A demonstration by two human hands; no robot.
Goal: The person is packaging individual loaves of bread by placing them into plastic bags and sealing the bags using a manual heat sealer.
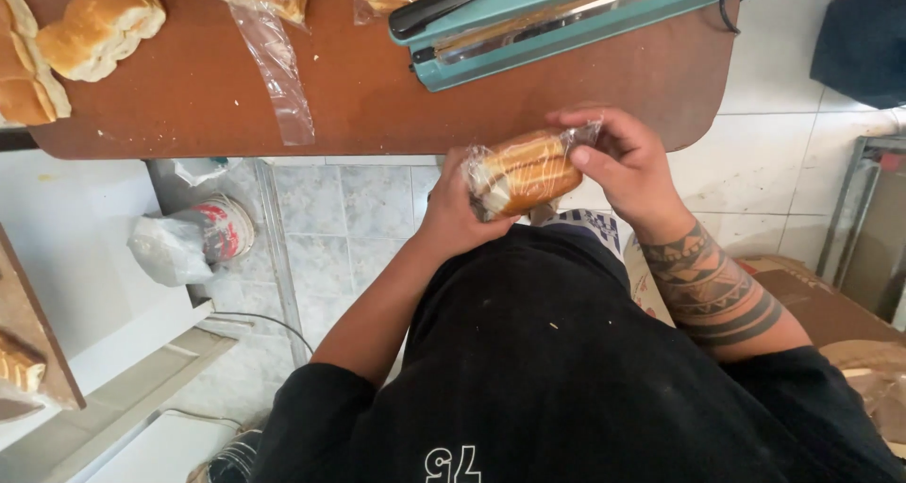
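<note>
Spanning both hands, bagged bread roll [525,172] runs 8-to-2 o'clock: left hand [453,214] grip cupping its lower end, right hand [623,162] pinching the bag mouth

Glossy clear plastic bag [528,167]; smooth matt brown wooden table [368,96]; teal painted-metal sealer [566,16].

Small bakery packing area: my brown wooden table [377,96] carries loose golden bread rolls [90,21], clear plastic bags [274,63] and a teal heat sealer [566,16]; white tiled floor [349,219].
</note>
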